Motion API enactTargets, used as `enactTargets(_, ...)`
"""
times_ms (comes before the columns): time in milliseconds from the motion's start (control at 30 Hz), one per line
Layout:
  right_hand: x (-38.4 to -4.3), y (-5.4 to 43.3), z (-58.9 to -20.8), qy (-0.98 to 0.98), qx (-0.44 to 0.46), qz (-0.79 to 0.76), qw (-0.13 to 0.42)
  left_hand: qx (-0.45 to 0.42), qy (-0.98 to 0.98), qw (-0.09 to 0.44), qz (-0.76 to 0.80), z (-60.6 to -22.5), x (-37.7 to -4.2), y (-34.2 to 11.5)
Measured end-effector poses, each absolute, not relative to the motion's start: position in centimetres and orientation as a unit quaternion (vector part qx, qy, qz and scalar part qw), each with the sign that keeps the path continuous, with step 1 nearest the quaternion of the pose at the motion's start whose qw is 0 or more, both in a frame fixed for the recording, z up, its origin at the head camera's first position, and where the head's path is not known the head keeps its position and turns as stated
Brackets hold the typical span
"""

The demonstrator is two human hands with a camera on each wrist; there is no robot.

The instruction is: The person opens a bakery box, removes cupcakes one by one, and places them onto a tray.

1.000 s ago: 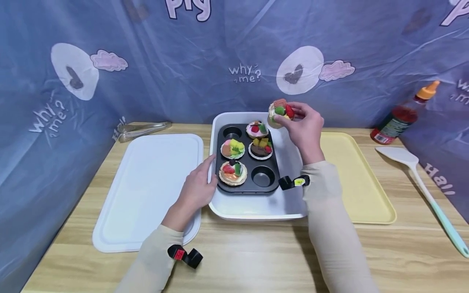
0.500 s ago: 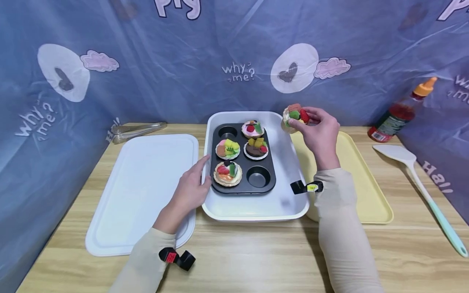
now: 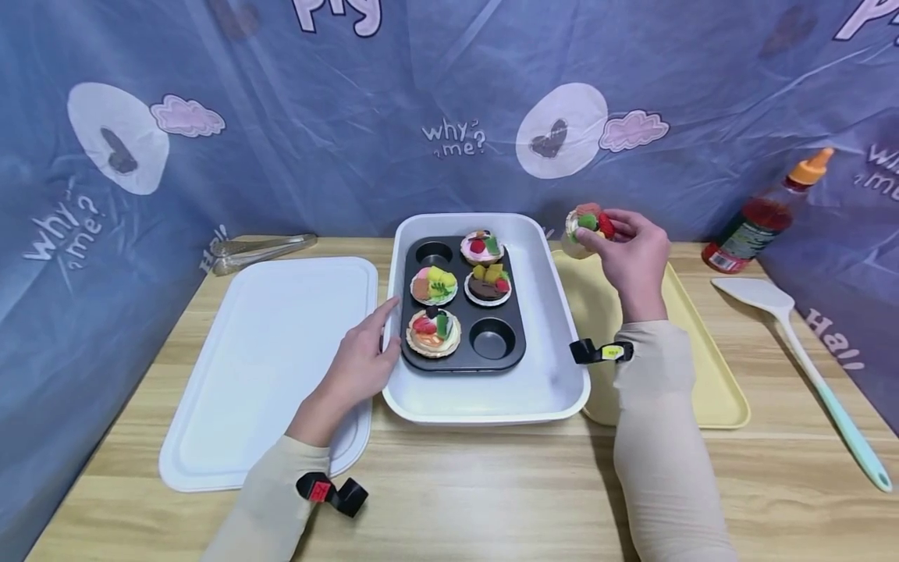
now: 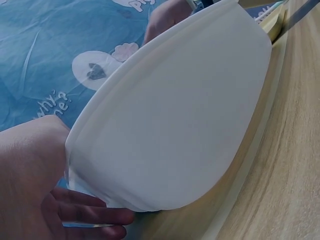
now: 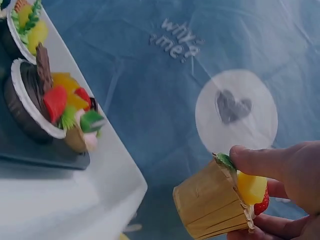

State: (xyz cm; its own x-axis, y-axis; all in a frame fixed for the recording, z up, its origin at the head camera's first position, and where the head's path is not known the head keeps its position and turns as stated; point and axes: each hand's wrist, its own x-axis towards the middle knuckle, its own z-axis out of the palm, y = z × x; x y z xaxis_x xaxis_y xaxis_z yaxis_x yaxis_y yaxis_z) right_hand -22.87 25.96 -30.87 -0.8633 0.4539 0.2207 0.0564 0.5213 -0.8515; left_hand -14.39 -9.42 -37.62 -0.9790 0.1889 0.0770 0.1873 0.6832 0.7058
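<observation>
My right hand (image 3: 635,250) pinches a fruit-topped cupcake (image 3: 584,242) by its top, above the back of the yellow tray. In the right wrist view the cupcake (image 5: 207,200) is tilted on its side, its pleated tan wrapper facing left. My left hand (image 3: 358,355) holds the left side of a deep white tray (image 3: 555,390), its fingers against the outer wall. Inside that tray lies a dark muffin tin (image 3: 463,351) with several fruit-topped tarts, such as the chocolate tart (image 3: 488,289). Two cups are bare: back left and front right.
A flat white tray (image 3: 274,375) lies at the left, with metal tongs (image 3: 263,251) behind it. The yellow tray (image 3: 702,375) sits right of the deep tray. Farther right are a sauce bottle (image 3: 762,222) and a white spatula (image 3: 801,343). A blue curtain hangs behind.
My right hand has carried the cupcake rightward, from over the deep tray to over the yellow tray's back edge. The left hand stays at the deep tray's side. The head view has shifted slightly.
</observation>
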Motion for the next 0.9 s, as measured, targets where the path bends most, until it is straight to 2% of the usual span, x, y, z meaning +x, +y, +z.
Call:
enactTargets(367, -23.7, 28.1, -32.8, -0.854, -0.196, 0.459, 0.149, 0.099, 0.915, 0.01, 0.391, -37.5, -14.7, -9.9)
enactTargets(700, -24.3, 29.0, -34.8, -0.88, -0.178, 0.432, 0.083, 0.099, 0.912, 0.015, 0.398, -37.6, -14.7, -10.1)
enactTargets(900, -24.5, 28.8, -35.4, -0.881, -0.167, 0.436, 0.072, 0.1, 0.907, 0.014, 0.409, -37.8, -14.7, -10.2)
